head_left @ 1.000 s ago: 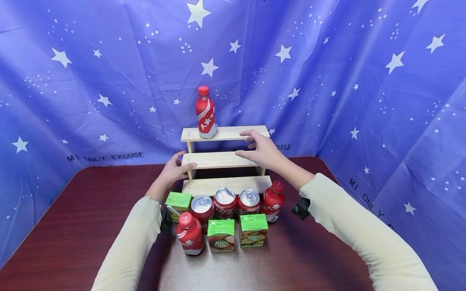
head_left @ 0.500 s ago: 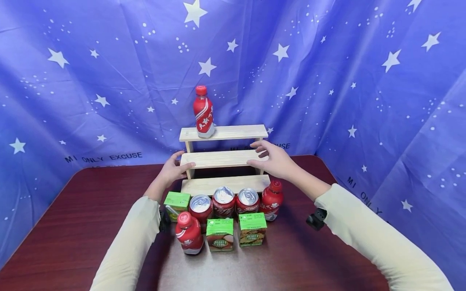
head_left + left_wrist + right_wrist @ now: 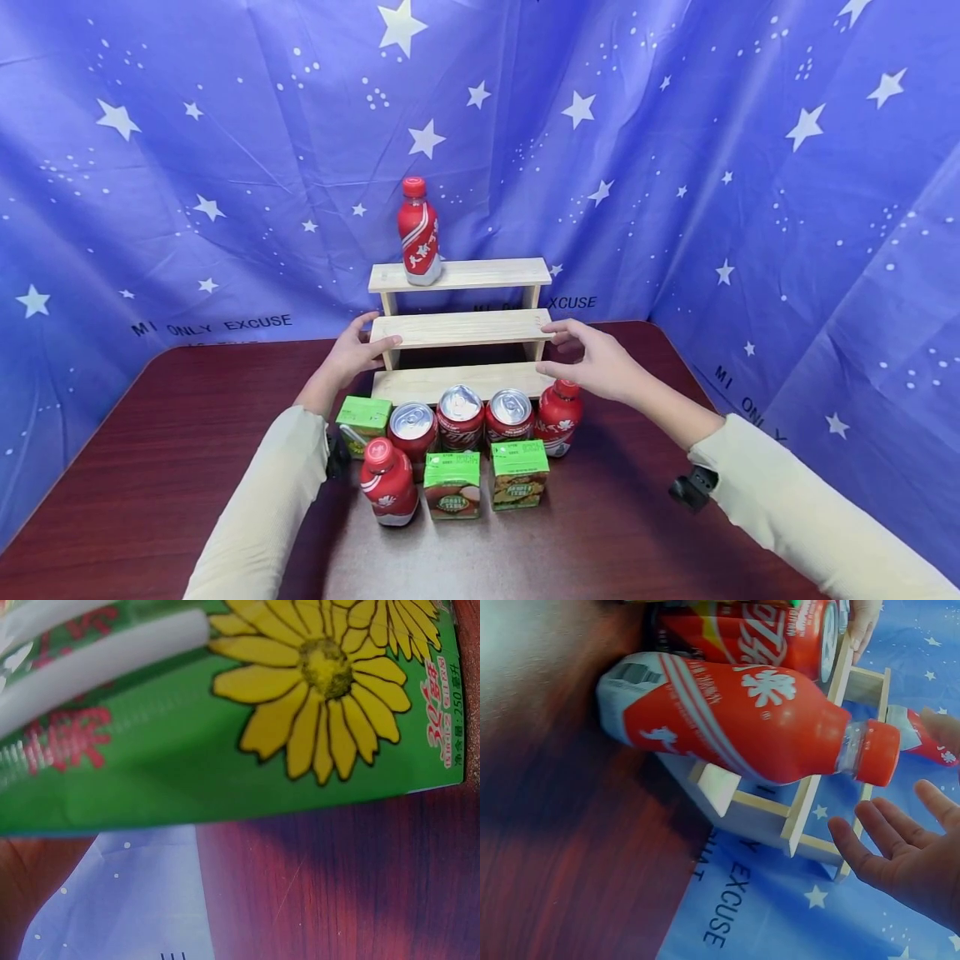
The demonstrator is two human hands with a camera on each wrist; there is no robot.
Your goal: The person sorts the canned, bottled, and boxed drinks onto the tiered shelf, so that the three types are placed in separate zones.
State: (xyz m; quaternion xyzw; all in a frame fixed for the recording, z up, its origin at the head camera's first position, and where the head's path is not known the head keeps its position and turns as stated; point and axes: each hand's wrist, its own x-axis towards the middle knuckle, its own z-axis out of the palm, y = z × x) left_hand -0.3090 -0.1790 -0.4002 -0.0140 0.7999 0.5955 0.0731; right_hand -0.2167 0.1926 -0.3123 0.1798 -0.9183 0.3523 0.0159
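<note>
A three-tier wooden display stand point(image 3: 457, 331) stands at the middle back of the table. My left hand point(image 3: 352, 350) holds its left end, thumb on the middle board. My right hand point(image 3: 603, 362) is beside the stand's right end, fingers spread and holding nothing, just above a red bottle point(image 3: 558, 421). In the right wrist view that red bottle point(image 3: 727, 712) fills the centre, with the right hand point(image 3: 907, 855) past its cap. Another red bottle point(image 3: 420, 237) stands upright on the top board, toward the left. A green drink carton point(image 3: 172, 765) with a straw is close below my left wrist.
In front of the stand are three red cans point(image 3: 461, 417) in a row. Closer stand two green-topped cartons point(image 3: 452, 487) and a third red bottle point(image 3: 388, 487). A starry blue curtain point(image 3: 247, 167) hangs behind the dark red table point(image 3: 187, 467).
My right hand has moved right and down, from over the boards to the stand's right end. My left hand stays at the left end. The bottles, cans and cartons have not moved.
</note>
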